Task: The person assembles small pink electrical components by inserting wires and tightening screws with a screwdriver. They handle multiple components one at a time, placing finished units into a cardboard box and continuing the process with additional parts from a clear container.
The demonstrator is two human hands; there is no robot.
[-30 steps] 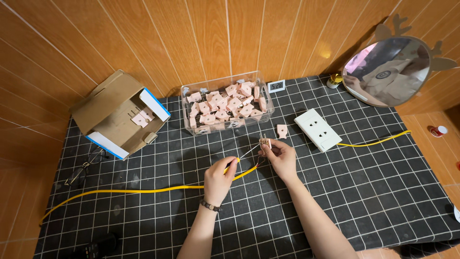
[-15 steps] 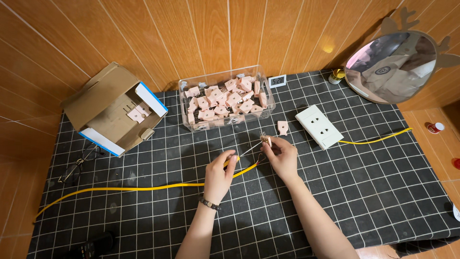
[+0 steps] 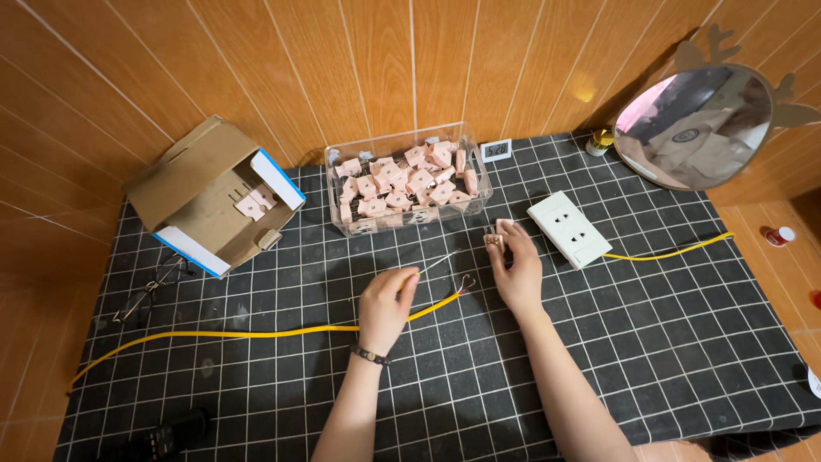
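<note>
My left hand (image 3: 386, 306) pinches a thin pale wire (image 3: 434, 263) just above the yellow cable (image 3: 256, 332), whose stripped end (image 3: 464, 282) lies between my hands. My right hand (image 3: 515, 267) holds a small pink plastic part (image 3: 494, 240) at its fingertips, close to the white socket plate (image 3: 569, 228). A clear bin (image 3: 407, 177) full of several such pink parts stands just behind my hands.
An open cardboard box (image 3: 209, 195) with pink parts lies at the back left, and eyeglasses (image 3: 150, 291) rest in front of it. A round mirror (image 3: 693, 127) leans at the back right. A small digital clock (image 3: 495, 151) stands beside the bin. A dark device (image 3: 167, 436) sits near the front left edge.
My right hand has moved up and right toward the socket plate, carrying the pink part away from the wire. My left hand stays on the wire.
</note>
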